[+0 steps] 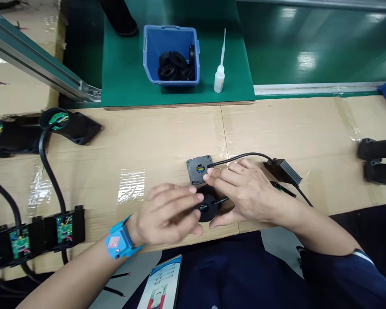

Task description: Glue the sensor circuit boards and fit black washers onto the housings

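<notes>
My left hand (167,212) wears a blue wrist strap (119,240) and its fingers close around a round black part (207,208) with coloured wires showing in its middle. My right hand (244,193) grips the same black part from the other side, thumb under it and fingers over it. A forefinger of that hand touches a square grey plate (197,168) with a round hole and coloured wires in it. A black cable (241,156) runs from the plate to a ribbed black block (284,171).
A blue bin (171,53) of black rings and a white glue bottle (220,73) stand on a green mat (122,73) behind. Black housings with green circuit boards (38,234) and cables lie at left. Black parts (378,159) sit at right on the cardboard-covered bench.
</notes>
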{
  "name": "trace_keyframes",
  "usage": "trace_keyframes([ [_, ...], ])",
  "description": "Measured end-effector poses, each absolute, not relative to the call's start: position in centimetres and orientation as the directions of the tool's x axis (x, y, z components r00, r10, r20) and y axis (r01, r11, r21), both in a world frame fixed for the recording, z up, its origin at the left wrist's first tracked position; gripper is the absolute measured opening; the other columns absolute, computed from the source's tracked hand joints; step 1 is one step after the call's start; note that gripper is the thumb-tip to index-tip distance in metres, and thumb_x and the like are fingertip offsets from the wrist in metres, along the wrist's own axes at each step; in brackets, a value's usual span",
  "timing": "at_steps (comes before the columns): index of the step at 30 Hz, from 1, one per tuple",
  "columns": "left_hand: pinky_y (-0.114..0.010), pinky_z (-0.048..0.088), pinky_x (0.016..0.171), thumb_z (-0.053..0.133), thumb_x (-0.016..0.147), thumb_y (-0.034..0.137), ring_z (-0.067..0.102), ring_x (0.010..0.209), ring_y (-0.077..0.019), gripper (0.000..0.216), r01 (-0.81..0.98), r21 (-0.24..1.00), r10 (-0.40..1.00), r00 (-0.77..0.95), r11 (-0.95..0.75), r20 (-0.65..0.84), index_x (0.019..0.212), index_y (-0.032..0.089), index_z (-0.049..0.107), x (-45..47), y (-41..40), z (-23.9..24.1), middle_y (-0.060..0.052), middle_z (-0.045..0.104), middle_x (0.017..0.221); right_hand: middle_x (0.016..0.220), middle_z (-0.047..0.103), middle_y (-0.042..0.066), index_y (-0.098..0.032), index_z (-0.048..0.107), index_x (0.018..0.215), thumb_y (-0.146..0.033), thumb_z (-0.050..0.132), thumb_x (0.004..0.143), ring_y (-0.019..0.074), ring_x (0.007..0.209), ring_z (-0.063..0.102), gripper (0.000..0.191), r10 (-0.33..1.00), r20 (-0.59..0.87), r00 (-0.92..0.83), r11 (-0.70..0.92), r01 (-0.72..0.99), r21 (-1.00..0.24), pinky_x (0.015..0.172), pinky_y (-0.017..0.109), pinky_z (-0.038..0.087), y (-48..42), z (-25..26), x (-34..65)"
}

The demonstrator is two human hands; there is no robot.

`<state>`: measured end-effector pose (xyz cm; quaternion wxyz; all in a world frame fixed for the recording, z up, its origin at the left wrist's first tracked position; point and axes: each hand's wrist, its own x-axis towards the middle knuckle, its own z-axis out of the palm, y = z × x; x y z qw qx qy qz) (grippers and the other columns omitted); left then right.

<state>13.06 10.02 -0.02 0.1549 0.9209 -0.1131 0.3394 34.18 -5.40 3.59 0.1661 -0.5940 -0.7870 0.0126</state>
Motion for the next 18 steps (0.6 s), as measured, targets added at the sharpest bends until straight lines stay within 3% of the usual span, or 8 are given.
trace_keyframes([
  [4, -0.026, 0.059, 0.084, 0.079, 0.088, 0.028, 0.074, 0.097, -0.0136, 0.014, -0.325, 0.064, -0.212, 0.742, -0.944, 0.637, 0.101, 0.030, 0.074, 13.1, 8.5, 0.4, 0.004, 0.080, 0.100, 0.126, 0.072, 0.018, -0.004, 0.062, 0.130, -0.070, 0.063, 0.090, 0.0273, 0.103, 0.062, 0.077, 0.942, 0.213, -0.261, 0.303, 0.932, -0.200, 0.085, 0.042, 0.045, -5.4, 3.5, 34.4],
  [10, -0.027, 0.056, 0.082, 0.065, 0.099, 0.023, 0.074, 0.098, -0.0148, 0.016, -0.248, 0.113, -0.135, 0.793, -0.962, 0.594, 0.112, 0.023, 0.075, 13.4, 7.6, 0.0, -0.001, 0.082, 0.100, 0.126, 0.072, 0.015, -0.003, 0.060, 0.132, -0.066, 0.058, 0.095, 0.0266, 0.107, 0.060, 0.072, 0.936, 0.228, -0.267, 0.311, 0.932, -0.187, 0.087, 0.041, 0.043, -5.4, 3.2, 34.2],
  [18, -0.031, 0.054, 0.076, 0.075, 0.089, 0.020, 0.073, 0.088, -0.0174, 0.013, -0.225, 0.186, -0.068, 0.790, -0.956, 0.609, 0.102, 0.020, 0.074, 14.0, 7.2, 0.0, -0.003, 0.080, 0.091, 0.129, 0.070, 0.014, -0.004, 0.057, 0.134, -0.061, 0.070, 0.090, 0.0266, 0.106, 0.060, 0.072, 0.948, 0.169, -0.269, 0.299, 0.935, -0.189, 0.089, 0.042, 0.042, -5.6, 3.2, 34.1],
])
